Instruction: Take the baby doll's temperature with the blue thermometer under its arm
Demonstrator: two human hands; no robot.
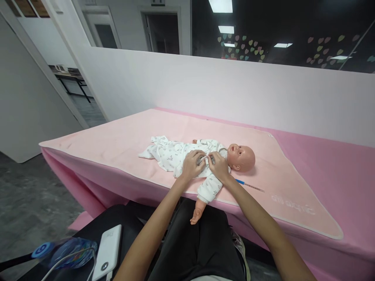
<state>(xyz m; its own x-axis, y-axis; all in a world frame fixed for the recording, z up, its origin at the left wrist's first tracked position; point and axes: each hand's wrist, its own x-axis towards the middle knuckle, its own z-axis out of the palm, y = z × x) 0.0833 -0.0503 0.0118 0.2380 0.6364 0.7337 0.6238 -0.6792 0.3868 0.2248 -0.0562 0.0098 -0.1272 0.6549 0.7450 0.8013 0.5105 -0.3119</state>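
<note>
Near the table's front edge lies the doll (202, 160); the left hand (191, 164) and right hand (218, 166) pinch its suit (172, 154) at the chest; closing it neatly likely needs both edges aligned, fingers close together.

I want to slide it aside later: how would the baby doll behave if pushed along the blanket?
The baby doll lies flat on its back, so it probably won't roll. Its arm hangs over the table edge, so limbs likely flop. The soft blanket may bunch.
</note>
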